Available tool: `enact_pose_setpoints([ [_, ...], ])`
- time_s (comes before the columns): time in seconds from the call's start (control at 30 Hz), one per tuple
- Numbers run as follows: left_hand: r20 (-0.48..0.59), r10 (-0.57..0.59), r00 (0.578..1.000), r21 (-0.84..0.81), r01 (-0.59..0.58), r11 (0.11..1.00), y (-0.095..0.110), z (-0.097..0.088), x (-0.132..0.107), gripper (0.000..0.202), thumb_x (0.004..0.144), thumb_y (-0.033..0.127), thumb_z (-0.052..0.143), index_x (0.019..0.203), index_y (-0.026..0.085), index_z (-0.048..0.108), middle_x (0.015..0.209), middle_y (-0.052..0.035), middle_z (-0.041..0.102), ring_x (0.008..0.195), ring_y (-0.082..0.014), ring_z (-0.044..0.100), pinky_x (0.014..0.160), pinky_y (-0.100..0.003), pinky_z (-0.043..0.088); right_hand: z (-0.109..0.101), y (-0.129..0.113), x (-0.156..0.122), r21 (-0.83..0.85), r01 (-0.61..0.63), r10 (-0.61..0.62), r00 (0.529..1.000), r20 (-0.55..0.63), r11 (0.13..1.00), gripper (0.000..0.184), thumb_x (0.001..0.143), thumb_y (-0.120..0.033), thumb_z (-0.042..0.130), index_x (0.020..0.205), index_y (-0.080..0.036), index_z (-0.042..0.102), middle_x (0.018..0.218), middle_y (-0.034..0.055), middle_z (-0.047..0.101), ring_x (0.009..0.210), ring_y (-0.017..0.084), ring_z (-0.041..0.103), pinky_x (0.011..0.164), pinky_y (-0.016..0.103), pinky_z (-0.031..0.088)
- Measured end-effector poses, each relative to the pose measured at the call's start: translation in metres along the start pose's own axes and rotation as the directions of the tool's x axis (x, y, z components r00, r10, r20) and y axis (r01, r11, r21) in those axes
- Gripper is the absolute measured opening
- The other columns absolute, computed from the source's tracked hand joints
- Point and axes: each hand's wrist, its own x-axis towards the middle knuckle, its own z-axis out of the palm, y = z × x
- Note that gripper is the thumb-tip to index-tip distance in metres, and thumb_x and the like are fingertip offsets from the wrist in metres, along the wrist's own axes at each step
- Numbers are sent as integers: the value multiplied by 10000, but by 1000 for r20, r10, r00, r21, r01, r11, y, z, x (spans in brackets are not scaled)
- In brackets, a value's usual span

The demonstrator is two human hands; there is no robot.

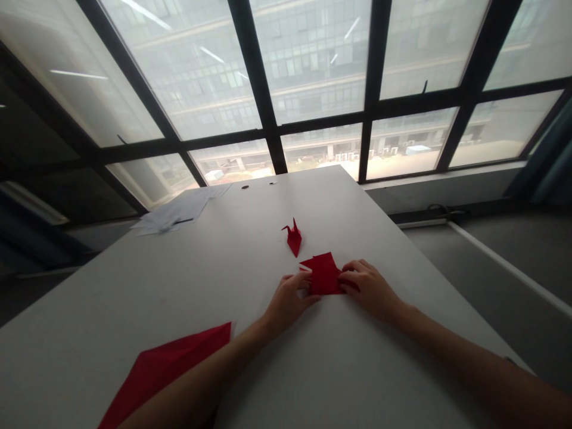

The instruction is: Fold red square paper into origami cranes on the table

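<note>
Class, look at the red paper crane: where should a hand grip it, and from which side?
Probably best to pinch the red paper crane lightly by its broad, tapering near part, coming from the left. The two thin points rising at its far end look easier to bend, and the folded red paper lies close on its near right.

White table [232, 262], loose papers [172, 208] at its far left, black-framed windows [373, 101], blue curtain [547, 164], building [308, 65] outside
</note>
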Motion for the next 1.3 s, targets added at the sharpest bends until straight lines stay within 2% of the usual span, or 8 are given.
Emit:
enact_pose_setpoints([
  [0.13, 48, 41, 998, 53, -43, 998, 8, -5, 2, 154, 836, 329, 717, 903, 191, 715, 918, -44, 755, 836, -210, 699, 834, -326, 523, 0, 0, -1, -7, 1, -1, 1000, -6, 1000, 150, 903, -235, 632, 1001, -276, 738, 1065, 41, 656, 1011, 223, 552, 918, 359, 455],
  [0.23, 50, 74, 996, 55, -76, 996, 12, -8, 4, 202, 921, 335, 607, 843, 189, 723, 883, -37, 744, 797, -184, 668, 779, -297, 512, 0, 0, 0, -9, 7, -7, 1000, -5, 1000, 150, 906, -236, 630, 997, -273, 743, 1057, 47, 658, 1008, 224, 553, 914, 361, 456],
  [0.33, 27, 150, 988, 42, -151, 988, 8, -6, 5, 146, 913, 284, 618, 877, 193, 726, 964, -54, 732, 898, -195, 657, 849, -312, 502, -1, -1, -1, -10, 14, -14, 1000, -5, 1000, 159, 907, -228, 626, 997, -277, 749, 1052, 50, 661, 1000, 223, 554, 907, 360, 456],
  [0.47, 2, 234, 972, 171, -231, 958, 2, -3, 4, 102, 901, 214, 622, 938, 211, 718, 1098, -74, 696, 1071, -228, 603, 973, -383, 439, 0, 1, -1, -11, 25, -25, 1000, -11, 1000, 191, 918, -213, 605, 999, -291, 759, 1054, 47, 665, 999, 221, 553, 912, 367, 448],
  [0.6, 62, 230, 971, 250, -238, 938, 1, -5, 0, 290, 830, 322, 738, 1098, 224, 685, 1159, -94, 689, 1130, -272, 584, 1019, -441, 388, 1, 2, -1, -12, 30, -30, 1000, -9, 999, 215, 928, -216, 585, 1014, -300, 765, 1057, 55, 665, 993, 225, 554, 902, 371, 452],
  [0.73, 83, 223, 971, 261, -237, 936, -1, -6, 0, 481, 686, 399, 855, 1101, 216, 695, 1162, -113, 698, 1130, -313, 600, 1037, -471, 369, 1, 2, 0, -22, 30, -30, 1000, -7, 999, 234, 927, -209, 577, 1028, -303, 767, 1047, 62, 667, 997, 228, 555, 906, 376, 453],
  [0.9, 76, 225, 971, 227, -237, 945, -3, -3, 3, 269, 805, 317, 769, 1063, 250, 732, 1092, -75, 736, 1055, -262, 652, 1041, -434, 368, 0, 1, 1, -14, 33, -33, 999, -10, 999, 227, 924, -208, 581, 993, -303, 775, 1037, 61, 669, 986, 223, 555, 893, 366, 454],
  [1.3, 58, 143, 988, 207, -152, 966, 4, -4, 4, 146, 836, 309, 727, 967, 263, 773, 961, -34, 768, 922, -228, 669, 1000, -402, 415, 2, -5, 0, 7, 92, -92, 996, 7, 996, 217, 906, -178, 607, 1002, -287, 767, 1045, 61, 676, 1003, 224, 554, 917, 376, 440],
])
